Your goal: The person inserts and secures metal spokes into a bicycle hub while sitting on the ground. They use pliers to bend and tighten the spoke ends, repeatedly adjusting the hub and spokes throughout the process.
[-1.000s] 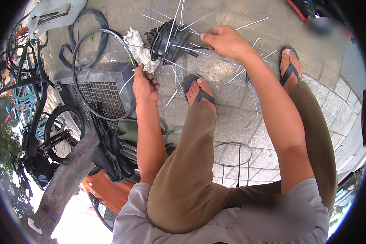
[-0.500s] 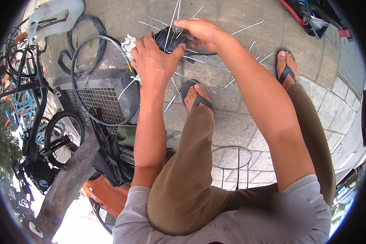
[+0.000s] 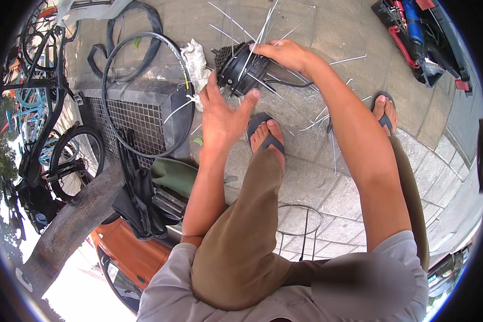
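A black bicycle wheel hub (image 3: 245,72) with a sprocket cassette (image 3: 229,58) on its left side is at the top middle. Loose silver spokes (image 3: 232,19) stick out of it in several directions, and a dark cable (image 3: 291,84) leaves it to the right. My right hand (image 3: 288,55) grips the hub from the right, its thumb over the upper face and the other fingers mostly hidden behind. My left hand (image 3: 222,115) is at the hub's near left side, fingers and thumb spread apart; whether a fingertip touches the hub is hard to tell.
A bare rim (image 3: 106,102) leans on a dark grated box (image 3: 161,115) at left, near a black tube (image 3: 158,20) and a white cloth (image 3: 195,60). Loose spokes (image 3: 319,119) lie on the paving. A tool box (image 3: 429,70) sits far right; a wire stool frame (image 3: 300,232) stands nearer.
The hub has turned, so its cassette and side face now show. My left hand has moved down from it with fingers spread. The whole view has shifted a little.
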